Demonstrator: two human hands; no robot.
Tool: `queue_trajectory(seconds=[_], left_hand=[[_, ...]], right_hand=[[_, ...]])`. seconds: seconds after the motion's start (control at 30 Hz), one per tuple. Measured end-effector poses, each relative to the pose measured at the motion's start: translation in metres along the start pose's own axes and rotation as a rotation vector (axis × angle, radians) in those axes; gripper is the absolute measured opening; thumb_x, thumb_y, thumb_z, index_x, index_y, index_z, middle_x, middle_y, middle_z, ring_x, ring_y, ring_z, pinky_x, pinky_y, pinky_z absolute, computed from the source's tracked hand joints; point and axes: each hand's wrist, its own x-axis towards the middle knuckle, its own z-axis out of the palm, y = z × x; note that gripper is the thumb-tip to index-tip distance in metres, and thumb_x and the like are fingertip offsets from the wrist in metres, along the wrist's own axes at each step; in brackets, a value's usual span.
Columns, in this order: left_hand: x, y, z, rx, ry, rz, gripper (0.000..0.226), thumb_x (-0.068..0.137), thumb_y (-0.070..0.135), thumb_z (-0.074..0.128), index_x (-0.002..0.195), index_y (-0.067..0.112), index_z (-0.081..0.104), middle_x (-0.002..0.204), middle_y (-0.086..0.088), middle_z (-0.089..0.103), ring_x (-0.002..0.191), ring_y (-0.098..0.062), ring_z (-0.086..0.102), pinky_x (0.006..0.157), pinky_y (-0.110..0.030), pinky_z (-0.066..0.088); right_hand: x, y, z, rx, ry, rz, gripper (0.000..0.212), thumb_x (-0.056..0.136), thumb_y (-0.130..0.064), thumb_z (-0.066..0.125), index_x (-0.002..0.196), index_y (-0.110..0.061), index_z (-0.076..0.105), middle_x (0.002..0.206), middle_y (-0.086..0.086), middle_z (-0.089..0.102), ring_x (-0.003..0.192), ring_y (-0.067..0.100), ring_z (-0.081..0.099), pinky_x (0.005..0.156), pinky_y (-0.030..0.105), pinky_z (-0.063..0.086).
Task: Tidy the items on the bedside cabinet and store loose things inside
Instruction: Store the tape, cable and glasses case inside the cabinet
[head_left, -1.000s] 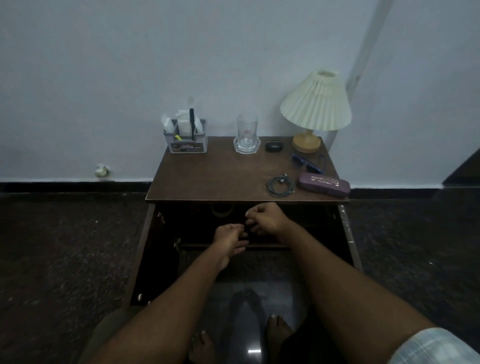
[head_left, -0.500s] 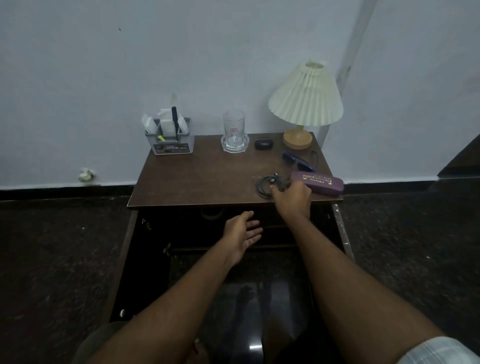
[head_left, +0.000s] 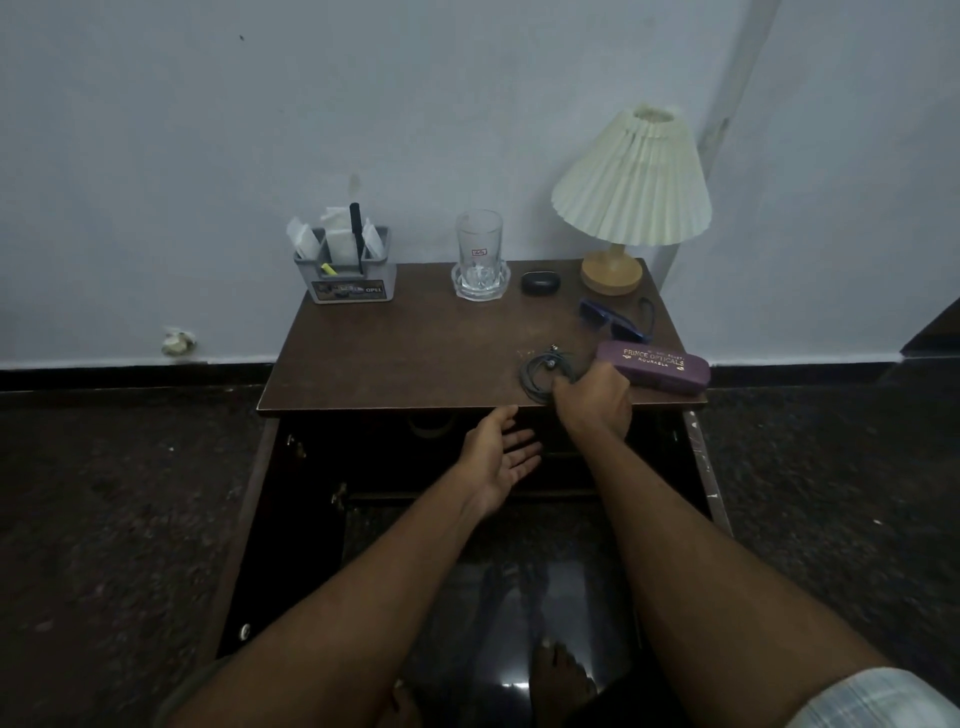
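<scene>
I see the right hand at the front edge of the bedside cabinet, forward and a little left of the lamp, its grip curled down onto the near right side of the coiled cable. The rest of the coil lies flat on the counter, with one plug end poking up at its far side. The left hand sits further forward of the lamp and lower, just under the counter's front lip, palm up, its grip slack and holding nothing, in front of the dark open compartment. The purple glasses case lies in front of the lamp, just beside the right hand. The blue sunglasses rest between that case and the lamp base. Left of the lamp, along the wall, I pick out a small black earbud case, then a drinking glass standing on a clear coaster, and farthest left a grey organiser holding papers and a pen.
</scene>
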Motion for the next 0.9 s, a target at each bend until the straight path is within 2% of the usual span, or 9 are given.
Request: queue_trajectory(seconds=[0.1,0.27,0.37,0.47,0.6,0.73,0.9], left_hand=[[0.001,0.002,-0.001,-0.026,-0.008,0.005,0.051,0.096,0.033,0.059,0.138,0.006,0.046,0.139,-0.022,0.056,0.126,-0.039,0.057,0.095,-0.043,0.050],[-0.002,0.005,0.001,-0.045,-0.035,0.006,0.056,0.096,0.033,0.056,0.142,0.005,0.042,0.139,-0.022,0.055,0.129,-0.038,0.055,0.105,-0.042,0.045],[-0.003,0.006,0.000,-0.056,-0.047,0.009,0.056,0.096,0.034,0.056,0.142,0.004,0.046,0.136,-0.021,0.059,0.126,-0.035,0.057,0.109,-0.041,0.044],[-0.004,0.008,-0.002,-0.071,-0.067,0.017,0.054,0.095,0.035,0.056,0.138,0.003,0.051,0.130,-0.020,0.062,0.123,-0.033,0.059,0.113,-0.041,0.042],[-0.005,0.013,-0.003,-0.122,-0.080,0.015,0.054,0.095,0.035,0.057,0.137,0.002,0.051,0.131,-0.021,0.062,0.122,-0.033,0.060,0.113,-0.041,0.042],[-0.007,0.016,-0.004,-0.147,-0.089,0.012,0.055,0.095,0.035,0.056,0.137,0.000,0.052,0.133,-0.021,0.061,0.121,-0.033,0.061,0.110,-0.039,0.045],[-0.008,0.016,-0.004,-0.176,-0.099,0.002,0.056,0.094,0.035,0.058,0.136,-0.001,0.052,0.131,-0.023,0.063,0.120,-0.033,0.063,0.107,-0.039,0.048]], right_hand=[[-0.002,0.001,-0.003,0.001,-0.037,-0.011,0.031,0.075,-0.037,0.075,0.098,-0.017,0.069,0.098,0.007,0.072,0.090,0.027,0.070,0.076,0.045,0.061],[-0.001,0.003,-0.008,0.012,-0.106,-0.052,0.033,0.075,-0.032,0.077,0.101,-0.012,0.071,0.101,0.011,0.072,0.093,0.030,0.070,0.079,0.043,0.061],[0.000,0.003,-0.008,0.031,-0.156,-0.066,0.030,0.077,-0.025,0.076,0.100,-0.007,0.072,0.101,0.013,0.073,0.094,0.029,0.070,0.075,0.034,0.058],[-0.001,0.002,-0.009,0.057,-0.174,-0.083,0.025,0.075,-0.021,0.076,0.095,-0.005,0.073,0.097,0.014,0.073,0.092,0.029,0.070,0.067,0.025,0.046],[-0.002,-0.001,-0.009,0.043,-0.200,-0.105,0.017,0.073,-0.019,0.079,0.086,-0.008,0.074,0.088,0.009,0.074,0.084,0.023,0.069,0.064,0.024,0.045],[-0.003,-0.003,-0.007,0.020,-0.197,-0.133,0.016,0.074,-0.016,0.079,0.087,-0.008,0.075,0.089,0.008,0.074,0.085,0.021,0.070,0.069,0.029,0.055],[-0.002,-0.003,-0.008,0.007,-0.204,-0.162,0.015,0.072,-0.016,0.080,0.081,-0.006,0.074,0.081,0.008,0.073,0.074,0.019,0.067,0.062,0.023,0.045]])
